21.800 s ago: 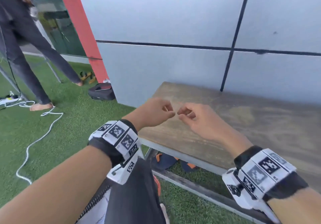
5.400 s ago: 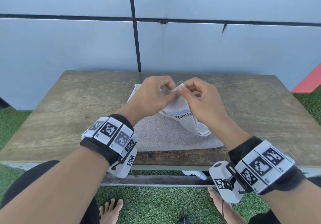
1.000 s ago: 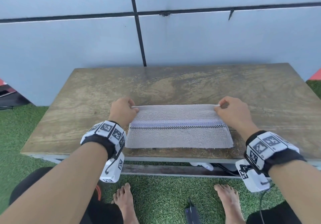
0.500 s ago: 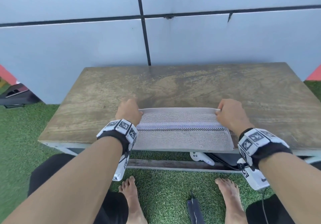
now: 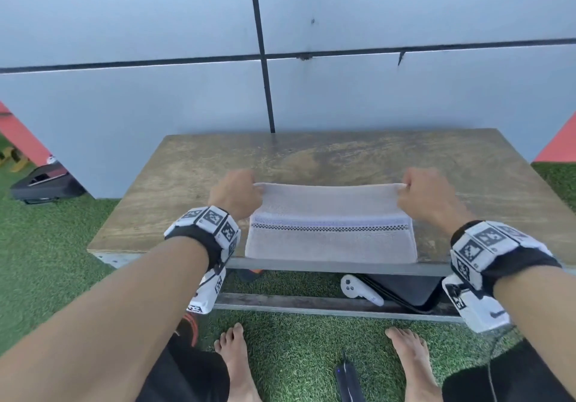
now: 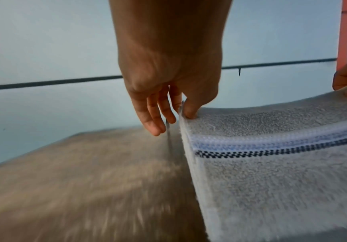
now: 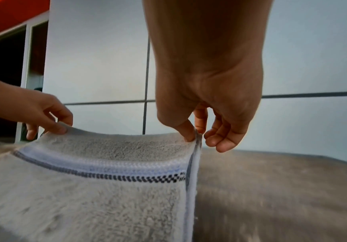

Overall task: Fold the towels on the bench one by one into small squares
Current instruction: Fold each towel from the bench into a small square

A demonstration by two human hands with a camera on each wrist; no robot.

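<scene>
While the left hand (image 5: pixel 234 190) and right hand (image 5: pixel 427 191) each pinch a towel (image 5: pixel 331 239) corner, it drapes on the table (image 5: pixel 156 208). A white controller (image 5: pixel 360 289) lies underneath.

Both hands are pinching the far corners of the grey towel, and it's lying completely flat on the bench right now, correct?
Not quite. The left hand and right hand do pinch the far corners of the grey towel, but it is not completely flat: both wrist views show its far edge lifted off the bench, sagging between the hands. Only the near part lies on the wood.
</scene>
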